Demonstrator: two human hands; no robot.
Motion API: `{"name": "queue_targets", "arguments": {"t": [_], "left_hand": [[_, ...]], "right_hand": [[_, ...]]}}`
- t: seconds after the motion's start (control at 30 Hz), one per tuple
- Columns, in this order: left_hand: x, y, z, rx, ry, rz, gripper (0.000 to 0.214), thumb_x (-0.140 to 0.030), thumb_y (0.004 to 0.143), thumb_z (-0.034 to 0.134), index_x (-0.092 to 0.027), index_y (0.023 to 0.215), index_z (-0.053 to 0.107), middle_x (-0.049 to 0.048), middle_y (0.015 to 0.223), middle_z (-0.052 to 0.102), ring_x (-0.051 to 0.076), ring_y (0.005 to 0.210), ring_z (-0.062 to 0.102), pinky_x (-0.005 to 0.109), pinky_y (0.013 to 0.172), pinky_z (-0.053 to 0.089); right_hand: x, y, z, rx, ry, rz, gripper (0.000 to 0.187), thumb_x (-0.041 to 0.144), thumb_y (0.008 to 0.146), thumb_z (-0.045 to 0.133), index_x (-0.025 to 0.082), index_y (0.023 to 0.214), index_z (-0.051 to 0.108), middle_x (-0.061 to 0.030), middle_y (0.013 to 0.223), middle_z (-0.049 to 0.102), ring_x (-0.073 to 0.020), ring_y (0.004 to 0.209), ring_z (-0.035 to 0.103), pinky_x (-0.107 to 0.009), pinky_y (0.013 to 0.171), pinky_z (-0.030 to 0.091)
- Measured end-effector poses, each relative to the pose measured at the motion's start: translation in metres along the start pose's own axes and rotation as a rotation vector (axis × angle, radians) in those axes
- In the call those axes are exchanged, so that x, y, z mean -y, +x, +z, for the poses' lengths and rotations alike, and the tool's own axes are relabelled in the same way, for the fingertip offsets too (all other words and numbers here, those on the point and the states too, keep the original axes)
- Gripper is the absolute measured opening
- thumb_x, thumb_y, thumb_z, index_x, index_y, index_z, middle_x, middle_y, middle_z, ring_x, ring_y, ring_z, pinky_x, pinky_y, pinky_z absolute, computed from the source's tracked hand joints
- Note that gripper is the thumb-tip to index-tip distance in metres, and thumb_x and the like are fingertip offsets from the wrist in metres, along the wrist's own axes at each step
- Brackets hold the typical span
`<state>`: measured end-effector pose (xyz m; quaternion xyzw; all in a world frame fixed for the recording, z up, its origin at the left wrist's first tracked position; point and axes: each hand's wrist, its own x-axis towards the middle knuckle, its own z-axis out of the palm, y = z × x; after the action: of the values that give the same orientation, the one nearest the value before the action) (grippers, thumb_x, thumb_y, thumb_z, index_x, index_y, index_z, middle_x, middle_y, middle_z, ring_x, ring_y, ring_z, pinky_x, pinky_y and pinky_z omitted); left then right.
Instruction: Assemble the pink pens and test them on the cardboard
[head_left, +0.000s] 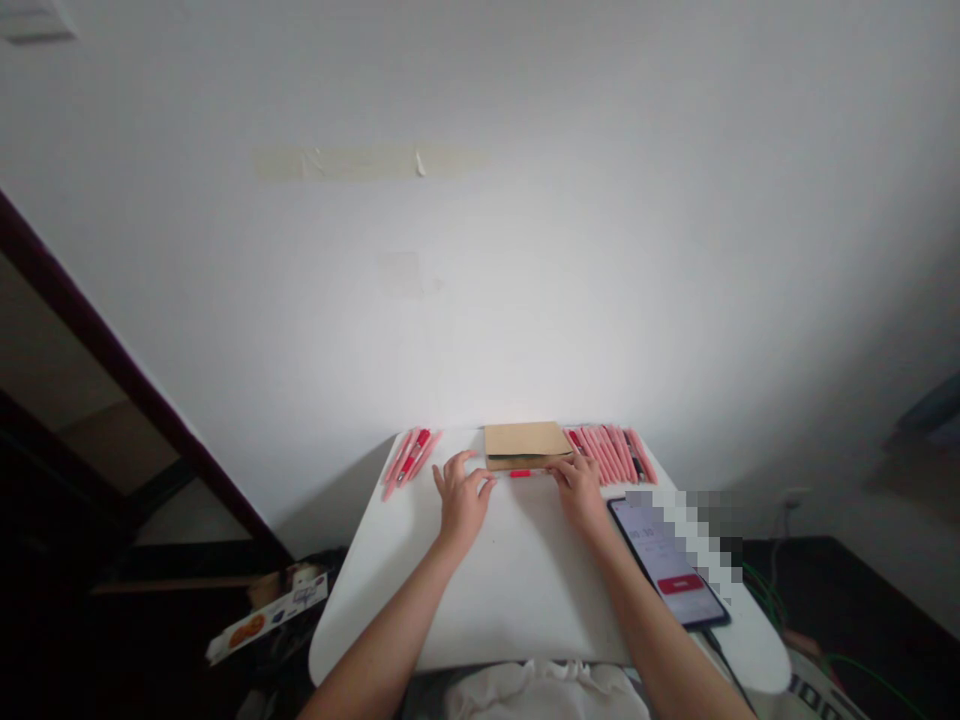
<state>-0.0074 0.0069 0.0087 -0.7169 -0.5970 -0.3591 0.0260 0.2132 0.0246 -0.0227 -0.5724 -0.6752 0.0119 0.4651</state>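
Observation:
A pen with a red section (520, 474) lies crosswise in front of a brown cardboard box or folder (528, 438). My left hand (461, 500) pinches the pen's left end between thumb and index finger, the other fingers spread. At the opposite end, my right hand (581, 492) has its fingertips closed on the pen, close to the brown piece's lower right corner. Several pink and red pens (611, 455) lie side by side just beyond my right hand. A smaller group of pink and red pens (409, 460) rests to the left of my left hand.
The white table (517, 590) stands against a pale wall (480, 330). On its right side lies a phone (667, 565) with a cable (724, 655) running off the front edge. A printed carton (270, 620) sits below, left of the table.

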Motion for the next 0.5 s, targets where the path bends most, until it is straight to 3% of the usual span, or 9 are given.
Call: {"name": "queue_targets", "arguments": {"t": [0.5], "left_hand": [[0.0014, -0.0013, 0.0019, 0.003, -0.026, 0.054, 0.010, -0.020, 0.083, 0.066, -0.026, 0.087, 0.072, 0.0079, 0.129, 0.057, 0.027, 0.127, 0.049, 0.067, 0.115, 0.022]], "right_hand": [[0.0086, 0.0005, -0.0046, 0.061, 0.051, 0.010, 0.027, 0.024, 0.093, 0.050, 0.024, 0.088, 0.077, -0.0101, 0.092, 0.064, -0.0278, 0.100, 0.047, -0.042, 0.089, 0.041]]}}
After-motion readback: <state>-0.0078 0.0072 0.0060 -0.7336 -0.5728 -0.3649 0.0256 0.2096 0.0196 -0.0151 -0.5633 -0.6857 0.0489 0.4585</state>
